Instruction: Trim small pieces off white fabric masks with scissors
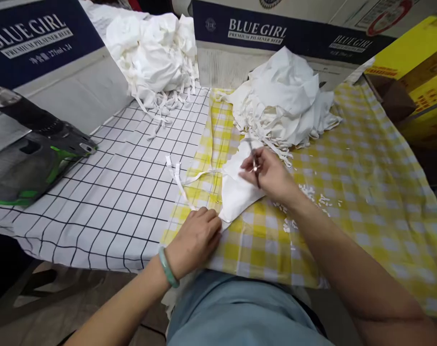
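A white cloth piece (240,180) with narrow straps (200,176) lies flat on the yellow checked cover. My left hand (200,233), with a green bangle at its wrist, is closed at the piece's lower left corner; its fingertips are partly hidden. Over the upper right of the same piece, my right hand (272,175) is closed around small metal scissors (254,163), which are a little blurred and point away from me. Just beyond lies a heap of similar white pieces (283,101). Small white offcuts (307,192) are scattered beside my right forearm.
A second white heap (153,57) with dangling straps lies at the back left on a black-lined white cloth (132,178). Blue and white cartons (218,62) stand behind. A grey and green appliance (34,149) sits at left, a yellow box (423,67) at right.
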The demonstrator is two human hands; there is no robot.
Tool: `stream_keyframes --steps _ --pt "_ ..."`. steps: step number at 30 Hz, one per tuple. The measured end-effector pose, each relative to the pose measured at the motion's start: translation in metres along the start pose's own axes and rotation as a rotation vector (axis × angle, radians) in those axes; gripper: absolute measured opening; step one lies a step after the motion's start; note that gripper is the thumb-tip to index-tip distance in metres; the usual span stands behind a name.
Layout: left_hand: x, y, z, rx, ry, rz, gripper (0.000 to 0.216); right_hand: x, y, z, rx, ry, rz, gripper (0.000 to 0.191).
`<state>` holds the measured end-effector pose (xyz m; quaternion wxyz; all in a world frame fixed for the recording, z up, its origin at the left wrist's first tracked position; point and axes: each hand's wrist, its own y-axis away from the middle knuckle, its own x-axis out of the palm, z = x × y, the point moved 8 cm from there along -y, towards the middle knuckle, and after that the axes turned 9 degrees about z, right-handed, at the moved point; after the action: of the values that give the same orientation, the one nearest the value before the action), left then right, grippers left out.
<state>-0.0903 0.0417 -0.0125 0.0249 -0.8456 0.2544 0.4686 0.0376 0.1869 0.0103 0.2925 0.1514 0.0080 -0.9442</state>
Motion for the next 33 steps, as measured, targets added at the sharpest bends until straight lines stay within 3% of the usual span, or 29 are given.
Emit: stream_keyframes --steps 2,4,6,8,11,14,16,20,23,25,27,30,33 --pt "-0.003 0.004 -0.002 0.003 0.096 -0.079 0.017 0.039 0.026 -0.006 0.056 0.015 0.234 0.035" --pt "-0.013 0.008 0.006 -0.037 0.352 -0.165 0.016 0.064 0.045 -0.012 0.096 0.019 0.349 0.035" --pt "-0.017 0.011 0.015 -0.112 0.657 -0.170 0.017 0.072 0.050 -0.015 0.094 -0.046 0.333 0.032" --pt "-0.016 0.012 0.017 -0.162 0.849 -0.090 0.022 0.068 0.045 -0.012 0.065 -0.169 0.292 0.027" --pt "-0.020 0.013 0.009 -0.158 0.906 0.018 0.028 0.055 0.030 -0.001 0.038 -0.359 0.319 0.027" --pt "-0.032 0.014 -0.001 -0.115 0.949 -0.014 0.030 0.047 0.020 0.009 0.023 -0.476 0.371 0.029" --pt "-0.046 0.013 -0.010 -0.045 0.948 -0.105 0.027 0.054 0.020 0.012 0.026 -0.561 0.391 0.033" --pt "-0.079 0.013 -0.034 0.173 0.834 -0.404 0.019 0.092 0.032 0.009 0.080 -0.770 0.401 0.048" --pt "-0.077 0.003 -0.040 0.225 0.996 -0.462 0.024 0.108 0.045 0.009 0.083 -0.875 0.374 0.056" --pt "-0.067 -0.007 -0.037 0.193 1.134 -0.486 0.026 0.100 0.054 0.006 0.097 -0.767 0.337 0.053" --pt "-0.055 -0.016 -0.034 0.162 1.180 -0.521 0.026 0.072 0.065 0.000 0.114 -0.473 0.228 0.046" --pt "-0.037 -0.032 -0.038 0.145 1.116 -0.524 0.027 0.019 0.088 0.002 0.080 0.083 0.008 0.032" --pt "-0.020 -0.050 -0.049 0.150 1.017 -0.480 0.029 -0.008 0.113 0.009 0.028 0.433 -0.077 0.032"
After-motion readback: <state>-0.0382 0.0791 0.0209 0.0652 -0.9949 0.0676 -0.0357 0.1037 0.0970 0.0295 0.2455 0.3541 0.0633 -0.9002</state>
